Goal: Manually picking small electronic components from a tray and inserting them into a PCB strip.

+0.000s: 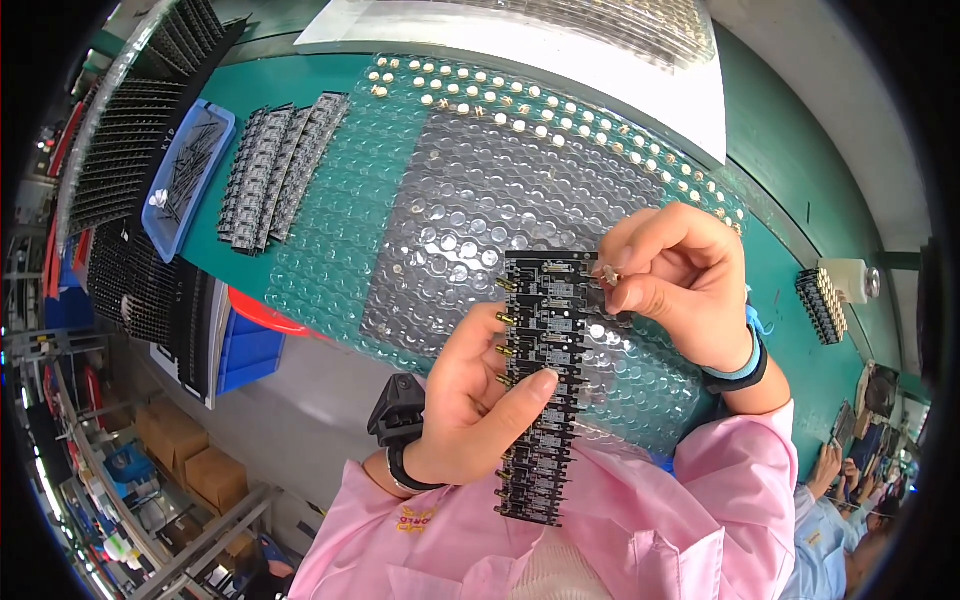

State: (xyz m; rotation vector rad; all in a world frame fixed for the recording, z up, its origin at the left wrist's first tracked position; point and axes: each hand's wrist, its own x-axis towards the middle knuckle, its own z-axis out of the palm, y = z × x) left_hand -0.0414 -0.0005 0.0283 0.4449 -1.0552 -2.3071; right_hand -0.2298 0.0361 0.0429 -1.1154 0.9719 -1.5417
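My left hand grips a long black circuit board panel, its thumb across the face and its fingers behind. The panel stands lengthwise over the bubble wrap, with several brass-coloured connectors along its left edge. At the panel's upper right edge, my right hand pinches a small pale, metallic component between thumb and forefinger. Whether this component touches the board is hard to tell. Beyond both hands, rows of small white round parts with gold-coloured pins lie on the bubble wrap.
Stacked circuit board panels lie left on the green table, beside a blue tray of thin black pieces. Black racks stand farther left. Another board stack sits at right, near a co-worker in a light blue sleeve.
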